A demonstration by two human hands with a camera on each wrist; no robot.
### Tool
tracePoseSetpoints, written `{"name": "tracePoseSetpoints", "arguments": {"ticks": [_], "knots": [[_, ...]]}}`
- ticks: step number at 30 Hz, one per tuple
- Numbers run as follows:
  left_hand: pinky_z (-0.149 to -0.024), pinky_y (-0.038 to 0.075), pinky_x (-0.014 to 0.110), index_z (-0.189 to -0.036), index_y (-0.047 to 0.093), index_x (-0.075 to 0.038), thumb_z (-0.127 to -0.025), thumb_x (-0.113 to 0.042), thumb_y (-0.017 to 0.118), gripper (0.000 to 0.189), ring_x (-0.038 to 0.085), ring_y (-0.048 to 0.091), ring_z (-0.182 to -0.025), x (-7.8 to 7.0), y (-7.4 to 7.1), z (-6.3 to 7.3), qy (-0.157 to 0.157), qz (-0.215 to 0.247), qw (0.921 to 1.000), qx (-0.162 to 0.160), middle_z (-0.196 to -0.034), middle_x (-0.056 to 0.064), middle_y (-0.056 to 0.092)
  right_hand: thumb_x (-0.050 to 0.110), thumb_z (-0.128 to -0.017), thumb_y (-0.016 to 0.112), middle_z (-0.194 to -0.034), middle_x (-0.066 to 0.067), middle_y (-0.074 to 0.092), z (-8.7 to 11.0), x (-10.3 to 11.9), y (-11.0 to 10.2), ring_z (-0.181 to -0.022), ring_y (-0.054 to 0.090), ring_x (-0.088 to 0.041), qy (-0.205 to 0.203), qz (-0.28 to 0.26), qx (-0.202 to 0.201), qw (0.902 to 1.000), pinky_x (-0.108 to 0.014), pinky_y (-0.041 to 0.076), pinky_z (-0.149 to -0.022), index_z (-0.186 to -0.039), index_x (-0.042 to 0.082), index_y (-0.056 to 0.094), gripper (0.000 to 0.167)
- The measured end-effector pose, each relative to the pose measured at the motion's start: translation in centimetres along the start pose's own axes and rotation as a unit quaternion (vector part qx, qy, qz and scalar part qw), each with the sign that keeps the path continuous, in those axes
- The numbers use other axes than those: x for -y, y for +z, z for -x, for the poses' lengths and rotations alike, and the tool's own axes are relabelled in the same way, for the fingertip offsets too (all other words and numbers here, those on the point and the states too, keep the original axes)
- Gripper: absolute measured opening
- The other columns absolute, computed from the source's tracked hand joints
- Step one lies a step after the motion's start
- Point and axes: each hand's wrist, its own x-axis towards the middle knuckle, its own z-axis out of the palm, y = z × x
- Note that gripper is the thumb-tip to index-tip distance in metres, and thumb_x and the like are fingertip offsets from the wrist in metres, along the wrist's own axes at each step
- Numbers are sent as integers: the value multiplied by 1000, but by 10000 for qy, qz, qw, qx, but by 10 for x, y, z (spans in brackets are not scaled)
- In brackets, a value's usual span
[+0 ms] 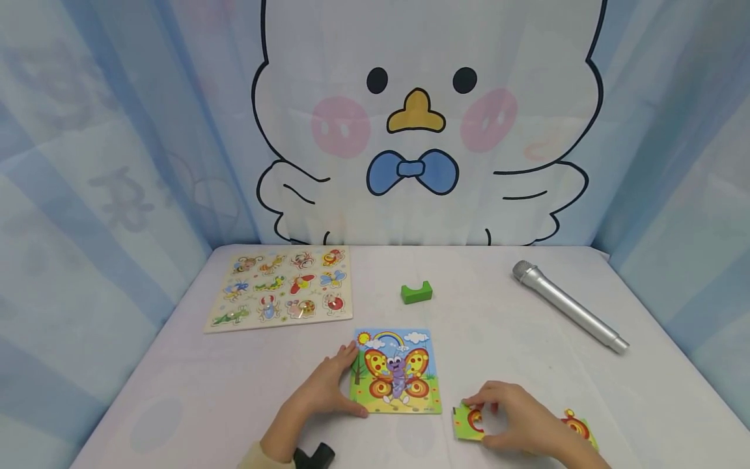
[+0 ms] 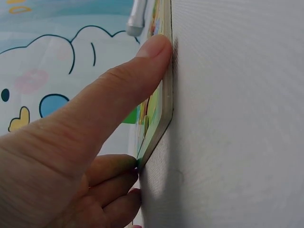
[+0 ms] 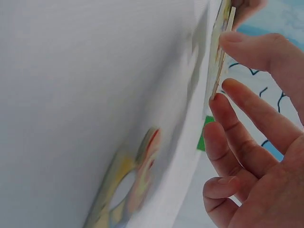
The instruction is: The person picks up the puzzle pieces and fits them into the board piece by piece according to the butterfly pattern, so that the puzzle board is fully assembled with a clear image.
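A square butterfly puzzle picture [image 1: 396,374] lies flat on the table in the head view. My left hand [image 1: 328,385] rests at its lower left corner, thumb along the near edge and fingertips along the left side. In the left wrist view that thumb [image 2: 154,47] lies against the board's thick edge. To the right of the picture, my right hand [image 1: 521,417] pinches a green puzzle piece [image 1: 461,425] with a red-and-orange curl. The piece [image 3: 222,66] appears edge-on between thumb and fingers in the right wrist view. Another puzzle piece [image 1: 577,426] is partly hidden by the right wrist.
An insect peg puzzle board [image 1: 281,286] lies at the back left. A small green block [image 1: 416,293] with a curved notch stands behind the butterfly picture. At the right lies a silver microphone [image 1: 571,309]. A black object [image 1: 316,458] is by the left wrist.
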Motion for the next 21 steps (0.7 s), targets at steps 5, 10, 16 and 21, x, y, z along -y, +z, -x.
{"name": "tracePoseSetpoints", "arguments": {"ticks": [5,10,16,21], "knots": [[-109,13,54,-138,33,5,-56,-35,86,105,36,18,-135,0,-1,0,-5,-1,10000,28,-148,18,23,26,-66,79,-90,16,55,-15,11,3,-75,46,-6,-116,-77,21,9999,-23,43,-62,-104,18,68,40],[-109,13,53,-138,33,4,-56,-34,87,105,35,19,-135,2,0,0,0,-33,10000,38,-147,17,24,23,-68,79,-90,15,55,-32,23,5,-77,48,-8,-270,-112,-16,9996,-24,45,-65,-102,18,69,36],[-110,14,52,-138,33,5,-55,-31,88,106,34,20,-135,4,0,-1,69,64,10000,23,-147,16,25,20,-68,79,-91,13,56,-55,37,10,-77,50,-9,-571,-30,0,9984,-24,45,-65,-101,14,69,35],[-110,13,51,-138,33,5,-55,-31,88,106,34,20,-135,4,-1,-1,102,83,9999,50,-147,16,25,17,-67,78,-91,10,59,-72,49,17,-81,52,-10,-786,-73,28,9969,-26,48,-72,-100,12,70,34]]}}
